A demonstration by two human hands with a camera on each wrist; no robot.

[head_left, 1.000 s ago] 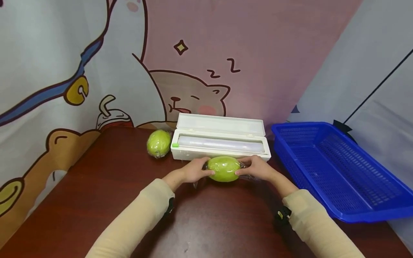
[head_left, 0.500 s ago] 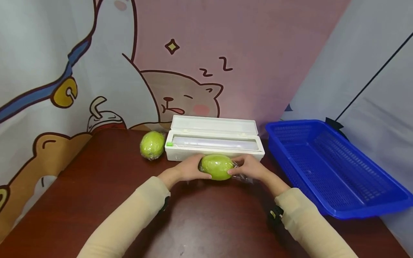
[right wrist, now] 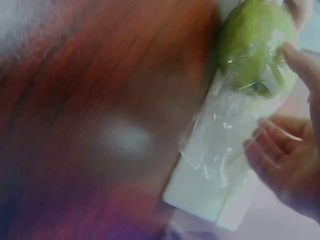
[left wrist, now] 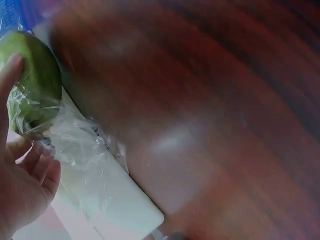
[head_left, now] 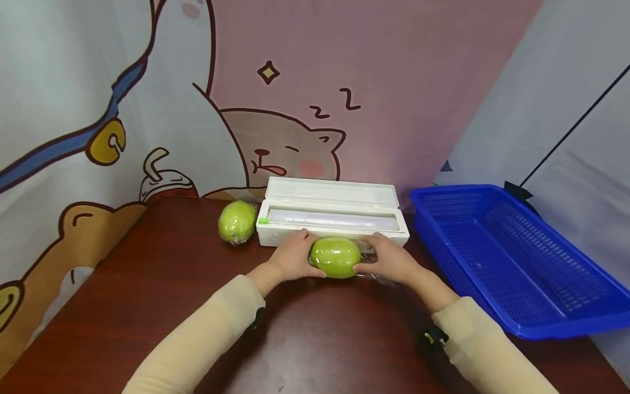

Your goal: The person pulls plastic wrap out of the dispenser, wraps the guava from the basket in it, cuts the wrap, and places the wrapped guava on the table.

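An oval green fruit (head_left: 336,257) in clear plastic wrap is held lengthwise between both hands, in front of a white cling film box (head_left: 280,236). My left hand (head_left: 292,257) grips its left end, thumb at the front and fingers behind. At the other end my right hand (head_left: 391,260) has its thumb against the fruit and its fingers curled behind. Loose plastic wrap (left wrist: 80,137) trails from the left end in the left wrist view. More loose film (right wrist: 220,130) hangs beside the right fingers in the right wrist view.
A second wrapped green fruit (head_left: 237,221) sits left of the box. The box's lid (head_left: 332,191) is raised, showing a film roll (head_left: 334,219). A blue plastic basket (head_left: 492,262) stands at the right of the brown table (head_left: 315,339). A cartoon-print cloth (head_left: 394,82) hangs behind.
Both hands keep the fruit in nearly the same place. The left fingers have moved up around its end, and the right hand has shifted slightly outward. The head view has swung a little.
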